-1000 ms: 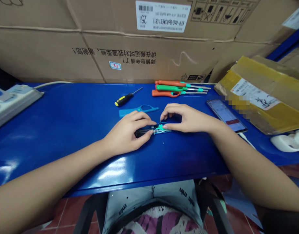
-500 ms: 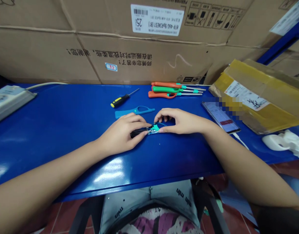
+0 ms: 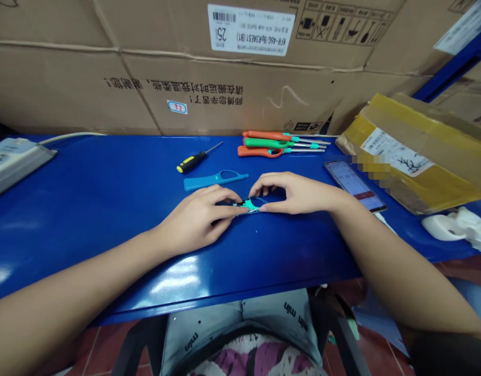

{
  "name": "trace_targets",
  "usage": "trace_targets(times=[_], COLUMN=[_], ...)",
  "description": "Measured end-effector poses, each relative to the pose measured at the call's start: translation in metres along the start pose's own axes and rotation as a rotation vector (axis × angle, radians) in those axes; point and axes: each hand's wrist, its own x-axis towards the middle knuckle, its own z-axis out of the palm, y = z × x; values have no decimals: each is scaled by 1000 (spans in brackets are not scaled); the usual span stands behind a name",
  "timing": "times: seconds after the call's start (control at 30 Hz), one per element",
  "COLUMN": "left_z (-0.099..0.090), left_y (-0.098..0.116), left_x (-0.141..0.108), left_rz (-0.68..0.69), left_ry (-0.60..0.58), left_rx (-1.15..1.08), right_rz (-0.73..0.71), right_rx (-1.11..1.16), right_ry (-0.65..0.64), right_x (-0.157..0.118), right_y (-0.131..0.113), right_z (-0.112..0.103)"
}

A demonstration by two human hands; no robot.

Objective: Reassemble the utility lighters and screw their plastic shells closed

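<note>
Between my hands, low over the blue table, is an opened utility lighter (image 3: 253, 204) with a teal trigger and small black and pale parts showing. My left hand (image 3: 195, 219) grips its left end, thumb and fingers closed around it and hiding much of it. On the other side, my right hand (image 3: 289, 193) pinches the right part, its thumb at the near edge and curled fingers at the far edge. Just behind lies a loose blue lighter shell half (image 3: 203, 183) with an oval opening. A black and yellow screwdriver (image 3: 191, 163) rests farther back.
Two orange lighters and a green lighter (image 3: 266, 142) lie near the large cardboard box (image 3: 177, 68) at the back. A phone (image 3: 355, 187) with a white cable is at right, beside a yellow-taped carton (image 3: 428, 183). At far left is a white power strip (image 3: 16, 162).
My left fingers have shifted over the opened lighter, and the black part seen under them before is now mostly covered. The right hand has barely moved, still pinching its end.
</note>
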Motion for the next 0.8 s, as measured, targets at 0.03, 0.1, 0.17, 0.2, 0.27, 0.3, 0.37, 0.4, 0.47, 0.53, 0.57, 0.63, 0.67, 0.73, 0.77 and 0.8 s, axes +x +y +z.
trace_targets(times=[0.03, 0.1, 0.17, 0.2, 0.27, 0.3, 0.37, 0.4, 0.47, 0.53, 0.57, 0.63, 0.67, 0.73, 0.77, 0.8], left_z=[0, 0, 0, 0, 0, 0, 0, -1, -1, -2, -3, -3, -3, -3, -3, -3], left_y=[0, 0, 0, 0, 0, 0, 1, 2, 4, 6, 7, 8, 9, 10, 11, 11], left_x=[0, -1, -1, -1, -1, -1, -1, 0, 0, 1, 1, 1, 1, 1, 1, 1], left_rz=[3, 4, 7, 8, 9, 11, 15, 18, 23, 23, 21, 17, 15, 15, 16, 17], left_ry=[-3, -9, -19, -26, -41, -47, -57, -60, -67, -75, -76, -74, -71, -65, -64, -63], left_rx=[11, 31, 50, 60, 83, 96, 122, 138, 172, 206, 219, 231, 232, 232, 232, 234], right_rz=[3, 4, 3, 4, 9, 10, 7, 4, -4, -8, -9, -14, -17, -25, -29, -34], right_rx=[-5, -14, -13, -10, -7, -9, -19, -27, -52, -92, -113, -145, -155, -168, -175, -186], right_ry=[2, 7, 9, 10, 12, 14, 21, 24, 32, 45, 50, 57, 57, 54, 53, 52], right_x=[0, 0, 1, 1, 2, 2, 1, 1, 1, 1, 1, 1, 1, 1, 1, 1], right_y=[0, 1, 1, 1, 1, 1, 1, 0, -1, -3, -5, -8, -9, -11, -12, -12], right_z=[0, 0, 0, 0, 0, 1, 1, 1, 2, 2, 2, 2, 2, 1, 1, 1])
